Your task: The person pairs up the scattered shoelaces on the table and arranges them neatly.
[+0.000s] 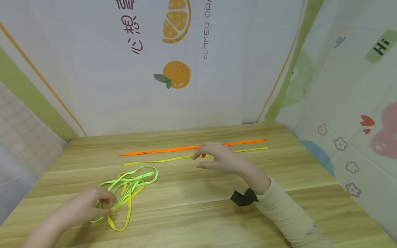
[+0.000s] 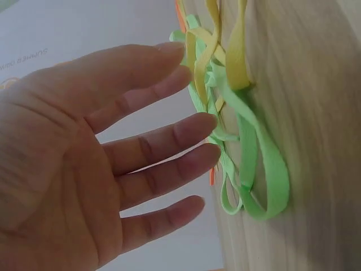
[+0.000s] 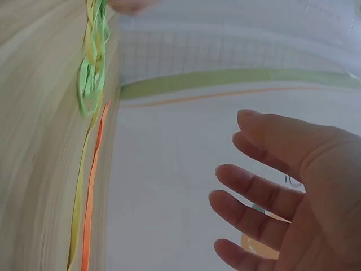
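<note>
On the left of the wooden table lies a loose tangle of green shoelace (image 1: 133,182) and yellow shoelace (image 1: 128,213). Just over its near edge hovers my left hand (image 1: 82,208), fingers loosely bent; the left wrist view shows nothing in the palm, with the green loop (image 2: 276,180) beyond the fingertips. My right hand (image 1: 218,158) is raised above the middle of the table, fingers relaxed and apart, holding nothing. Behind it a straight orange shoelace (image 1: 173,150) and a straight yellow shoelace (image 1: 164,160) stretch side by side, partly hidden by the hand.
A black strap (image 1: 243,198) shows at the right wrist, by a cream sleeve (image 1: 288,213). The wooden tabletop (image 1: 186,220) ends at a printed white cloth (image 1: 217,96) at the back. More printed cloth (image 1: 338,86) hangs on the right.
</note>
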Available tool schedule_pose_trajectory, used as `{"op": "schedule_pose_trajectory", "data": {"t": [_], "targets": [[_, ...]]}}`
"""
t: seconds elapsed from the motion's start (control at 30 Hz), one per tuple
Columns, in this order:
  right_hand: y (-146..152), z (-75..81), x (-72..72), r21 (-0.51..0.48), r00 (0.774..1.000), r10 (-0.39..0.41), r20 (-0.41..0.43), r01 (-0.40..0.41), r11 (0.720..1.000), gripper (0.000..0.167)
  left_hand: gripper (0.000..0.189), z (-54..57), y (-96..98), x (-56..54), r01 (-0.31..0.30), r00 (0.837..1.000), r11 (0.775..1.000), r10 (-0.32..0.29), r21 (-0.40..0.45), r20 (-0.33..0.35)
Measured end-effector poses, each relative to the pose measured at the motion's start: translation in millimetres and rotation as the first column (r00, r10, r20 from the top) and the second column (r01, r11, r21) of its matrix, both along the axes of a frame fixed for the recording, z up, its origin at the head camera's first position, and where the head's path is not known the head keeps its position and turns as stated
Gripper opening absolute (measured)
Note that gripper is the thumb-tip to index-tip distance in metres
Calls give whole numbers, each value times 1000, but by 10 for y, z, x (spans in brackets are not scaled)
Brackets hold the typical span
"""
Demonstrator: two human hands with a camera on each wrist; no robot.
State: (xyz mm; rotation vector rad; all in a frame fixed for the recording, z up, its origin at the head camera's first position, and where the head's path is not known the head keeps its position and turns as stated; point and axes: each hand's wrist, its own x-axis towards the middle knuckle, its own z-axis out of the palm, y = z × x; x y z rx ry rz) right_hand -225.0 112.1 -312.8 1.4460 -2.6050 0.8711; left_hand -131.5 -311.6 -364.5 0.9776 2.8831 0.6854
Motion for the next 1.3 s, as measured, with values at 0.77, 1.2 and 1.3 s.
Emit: {"op": "schedule_pose_trajectory", "data": {"t": [0.77,1.2,1.3], "targets": [[-1017,-201,119,130,962,251,109,-264,956,31,31,-74,47,109,-25,988,998,33,-52,151],[-1457,-368,120,180,942,277,189,-310,933,33,32,-76,56,118,-54,988,995,65,-83,138],[-1519,-387,128,197,947,259,191,-295,935,35,31,-87,50,119,-51,989,995,61,-81,135]]}}
